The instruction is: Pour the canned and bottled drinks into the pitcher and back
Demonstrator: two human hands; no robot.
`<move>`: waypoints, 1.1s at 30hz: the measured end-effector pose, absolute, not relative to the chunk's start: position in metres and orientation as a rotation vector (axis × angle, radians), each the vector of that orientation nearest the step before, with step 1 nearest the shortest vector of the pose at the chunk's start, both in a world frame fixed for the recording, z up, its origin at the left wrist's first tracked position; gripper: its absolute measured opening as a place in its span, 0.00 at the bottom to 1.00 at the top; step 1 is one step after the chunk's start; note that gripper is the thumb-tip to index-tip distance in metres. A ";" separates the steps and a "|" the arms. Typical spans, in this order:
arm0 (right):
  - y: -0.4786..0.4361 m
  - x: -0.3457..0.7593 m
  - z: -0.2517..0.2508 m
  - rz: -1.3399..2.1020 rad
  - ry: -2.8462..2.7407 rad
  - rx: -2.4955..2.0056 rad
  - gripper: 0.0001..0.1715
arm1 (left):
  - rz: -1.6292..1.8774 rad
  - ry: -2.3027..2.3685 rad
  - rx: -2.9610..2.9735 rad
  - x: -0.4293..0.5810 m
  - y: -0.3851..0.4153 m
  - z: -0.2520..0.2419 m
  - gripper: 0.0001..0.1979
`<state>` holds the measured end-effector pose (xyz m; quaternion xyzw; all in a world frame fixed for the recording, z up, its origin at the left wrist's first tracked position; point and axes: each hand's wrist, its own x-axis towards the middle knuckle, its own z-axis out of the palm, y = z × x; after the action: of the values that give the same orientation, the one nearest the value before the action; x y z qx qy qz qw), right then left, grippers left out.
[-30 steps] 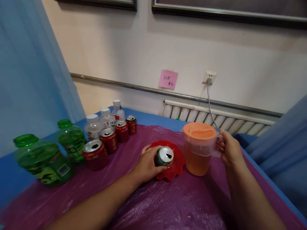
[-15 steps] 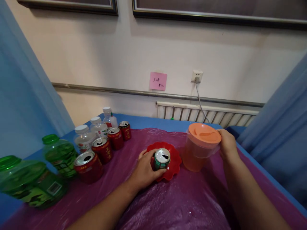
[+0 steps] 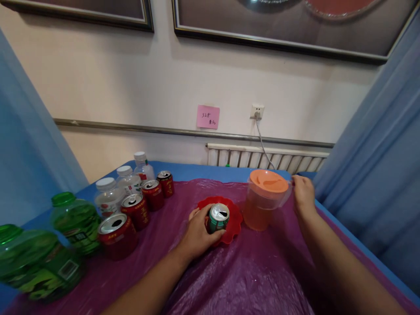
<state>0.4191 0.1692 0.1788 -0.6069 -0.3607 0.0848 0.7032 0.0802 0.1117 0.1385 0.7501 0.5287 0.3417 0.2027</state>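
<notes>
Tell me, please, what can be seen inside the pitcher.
Amber liquid shows through the clear side in the lower part of the pitcher. The orange lid covers the top, hiding the inside from above.

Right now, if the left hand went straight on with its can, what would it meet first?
Probably the far rim of the red dish, if the left hand holds the green can low; depth is unclear.

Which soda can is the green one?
The green can is the one in the left hand; the other four, the red cans, stand in a row off to the left.
</notes>
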 end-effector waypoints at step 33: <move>0.068 0.285 0.147 0.632 -1.431 -1.202 0.35 | 1.043 1.108 2.257 0.075 0.129 0.123 0.48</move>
<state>0.2852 0.0683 0.1468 -0.5082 -0.6051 0.2673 0.5515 0.0754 0.1286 0.1229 0.8110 0.3981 0.3747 0.2083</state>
